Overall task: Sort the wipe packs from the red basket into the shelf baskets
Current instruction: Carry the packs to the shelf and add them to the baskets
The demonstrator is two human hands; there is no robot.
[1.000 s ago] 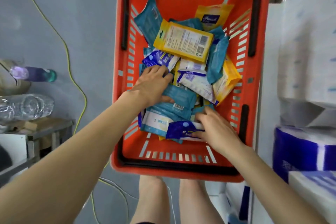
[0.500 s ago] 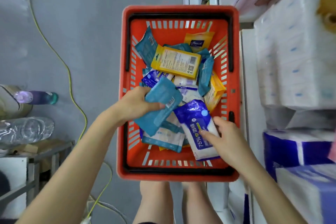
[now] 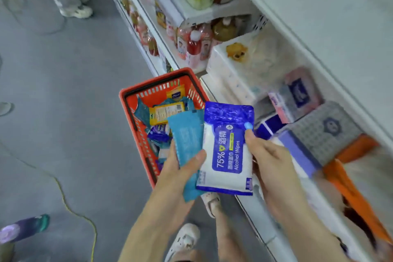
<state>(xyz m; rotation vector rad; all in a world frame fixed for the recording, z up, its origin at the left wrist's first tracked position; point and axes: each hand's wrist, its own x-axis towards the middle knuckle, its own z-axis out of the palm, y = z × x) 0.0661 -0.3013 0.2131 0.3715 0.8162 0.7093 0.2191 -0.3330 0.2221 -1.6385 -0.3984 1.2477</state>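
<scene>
Fingers of both hands closed on 2 wipe packs above the red basket [image 3: 136, 112].

Left hand [image 3: 176, 170] pinches a teal pack [image 3: 187, 140], thumb pressed across its front, the pack's lower end poking out below the palm. Just right of it and overlapping its edge, the blue-and-white alcohol wipes pack [image 3: 228, 147] is gripped by the right hand [image 3: 274, 168], thumb on the label near the blue tab. More packs lie in the basket on the grey floor [image 3: 63, 91], beside the white shelves [image 3: 265, 234], which are blurred.
</scene>
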